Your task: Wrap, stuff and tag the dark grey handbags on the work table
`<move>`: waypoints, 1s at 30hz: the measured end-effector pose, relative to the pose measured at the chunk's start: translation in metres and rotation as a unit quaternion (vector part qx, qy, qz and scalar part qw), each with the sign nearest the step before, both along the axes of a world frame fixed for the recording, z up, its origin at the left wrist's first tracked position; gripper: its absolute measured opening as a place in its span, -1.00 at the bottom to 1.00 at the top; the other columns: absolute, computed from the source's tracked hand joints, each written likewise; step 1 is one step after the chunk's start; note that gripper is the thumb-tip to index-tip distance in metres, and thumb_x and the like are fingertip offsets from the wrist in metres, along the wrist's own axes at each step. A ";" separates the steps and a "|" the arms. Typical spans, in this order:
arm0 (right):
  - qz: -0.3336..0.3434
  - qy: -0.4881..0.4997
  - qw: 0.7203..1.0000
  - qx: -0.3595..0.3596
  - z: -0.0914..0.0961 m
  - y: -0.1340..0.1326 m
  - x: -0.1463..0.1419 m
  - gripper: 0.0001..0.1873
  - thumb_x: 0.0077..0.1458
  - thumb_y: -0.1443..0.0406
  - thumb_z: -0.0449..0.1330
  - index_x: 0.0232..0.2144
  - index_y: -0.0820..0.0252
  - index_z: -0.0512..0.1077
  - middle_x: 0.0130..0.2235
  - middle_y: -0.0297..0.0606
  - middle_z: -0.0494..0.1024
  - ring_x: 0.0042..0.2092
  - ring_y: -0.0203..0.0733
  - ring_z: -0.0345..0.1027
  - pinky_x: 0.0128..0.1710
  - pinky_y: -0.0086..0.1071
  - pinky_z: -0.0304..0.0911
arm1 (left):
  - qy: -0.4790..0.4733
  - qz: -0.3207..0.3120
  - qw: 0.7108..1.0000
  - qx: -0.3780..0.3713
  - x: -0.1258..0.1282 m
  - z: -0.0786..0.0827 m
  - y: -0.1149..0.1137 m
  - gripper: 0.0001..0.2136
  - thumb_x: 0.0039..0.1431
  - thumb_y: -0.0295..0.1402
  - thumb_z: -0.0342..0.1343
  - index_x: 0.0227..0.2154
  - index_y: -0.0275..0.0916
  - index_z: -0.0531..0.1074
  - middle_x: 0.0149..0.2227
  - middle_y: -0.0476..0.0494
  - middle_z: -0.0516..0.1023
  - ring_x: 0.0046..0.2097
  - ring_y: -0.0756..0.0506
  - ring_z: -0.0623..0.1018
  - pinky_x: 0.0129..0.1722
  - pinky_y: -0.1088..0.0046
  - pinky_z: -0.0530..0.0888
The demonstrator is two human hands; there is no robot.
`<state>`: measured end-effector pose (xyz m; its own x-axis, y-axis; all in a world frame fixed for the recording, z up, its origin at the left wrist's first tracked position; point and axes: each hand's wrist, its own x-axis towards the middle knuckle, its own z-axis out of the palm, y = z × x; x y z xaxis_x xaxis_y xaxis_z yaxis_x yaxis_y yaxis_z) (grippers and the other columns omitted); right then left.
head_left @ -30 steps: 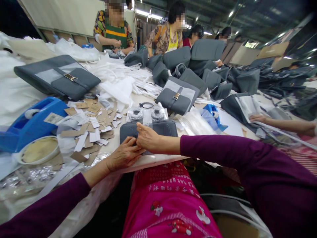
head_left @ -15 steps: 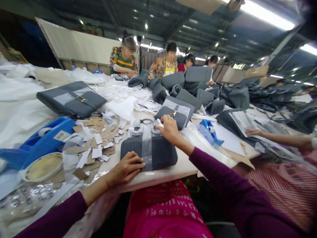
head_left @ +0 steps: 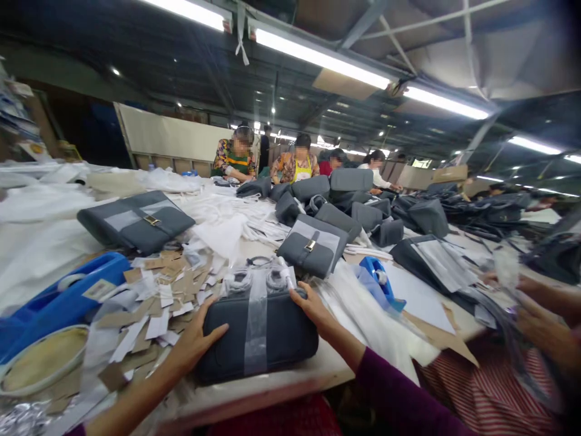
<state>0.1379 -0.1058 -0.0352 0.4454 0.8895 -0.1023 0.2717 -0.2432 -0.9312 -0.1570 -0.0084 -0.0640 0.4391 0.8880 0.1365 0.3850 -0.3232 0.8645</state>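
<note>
A dark grey handbag (head_left: 281,336) lies flat on the table edge in front of me, with a strip of clear tape (head_left: 256,327) running over its middle. My left hand (head_left: 193,342) grips the bag's left end, thumb on top. My right hand (head_left: 313,306) holds its upper right corner, fingers curled over the edge. Wrapped handles (head_left: 256,280) show at the bag's far side.
A heap of cardboard and paper scraps (head_left: 158,297) lies to the left, beside a blue tape dispenser (head_left: 59,303) and a tape roll (head_left: 39,366). More grey bags (head_left: 136,221) (head_left: 313,245) lie beyond. A neighbour's arms (head_left: 535,303) work at right. Several people stand at the far end.
My left hand moved from the bag's front edge to its left end. My right hand slid to the upper right corner. The camera tilted up.
</note>
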 end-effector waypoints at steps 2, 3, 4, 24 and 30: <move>0.017 -0.045 0.999 0.010 0.001 0.000 0.009 -0.33 0.12 -0.04 0.10 0.16 0.23 0.25 0.13 -0.04 0.40 0.14 0.00 0.29 0.13 -0.17 0.18 | 0.009 0.000 1.000 -0.006 -0.003 0.002 -0.005 -0.30 -0.02 0.01 0.14 0.15 -0.22 0.19 0.17 -0.32 0.36 0.14 -0.31 0.42 0.18 0.04 0.33; 0.016 -0.096 0.995 0.030 0.003 0.000 0.016 -0.40 0.16 0.03 0.07 0.14 0.23 0.26 0.09 -0.04 0.42 0.10 0.00 0.32 0.12 -0.15 0.20 | 0.013 0.002 1.000 -0.006 -0.004 0.002 -0.007 -0.29 -0.02 0.02 0.14 0.16 -0.22 0.18 0.18 -0.32 0.35 0.15 -0.31 0.42 0.18 0.04 0.34; 0.008 -0.167 0.984 0.059 0.006 0.001 0.026 -0.48 0.20 0.12 0.04 0.13 0.25 0.28 0.07 -0.03 0.44 0.09 0.00 0.33 0.12 -0.13 0.20 | 0.016 0.006 1.000 -0.001 -0.005 0.001 -0.009 -0.28 -0.02 0.03 0.13 0.17 -0.22 0.18 0.18 -0.33 0.34 0.16 -0.32 0.41 0.17 0.03 0.35; 0.096 -0.726 0.623 0.274 -0.009 0.061 0.218 -0.37 0.04 0.54 -0.05 0.16 0.17 0.29 0.29 -0.12 0.21 0.33 -0.02 -0.03 0.29 0.02 -0.05 | 0.131 0.052 0.911 0.388 0.014 0.026 -0.037 -0.43 0.20 -0.33 0.06 0.26 0.04 0.10 0.29 -0.16 0.15 0.27 -0.27 0.25 0.20 0.06 0.34; 0.109 -0.737 0.580 0.330 -0.009 0.079 0.230 -0.43 0.11 0.55 -0.07 0.13 0.15 0.33 0.18 -0.14 0.38 0.23 -0.06 0.18 0.27 -0.04 0.02 | 0.061 0.068 0.925 0.368 0.038 0.052 0.019 -0.58 0.24 -0.32 0.04 0.16 0.01 0.26 0.23 -0.18 0.23 0.25 -0.22 0.27 0.21 0.10 0.31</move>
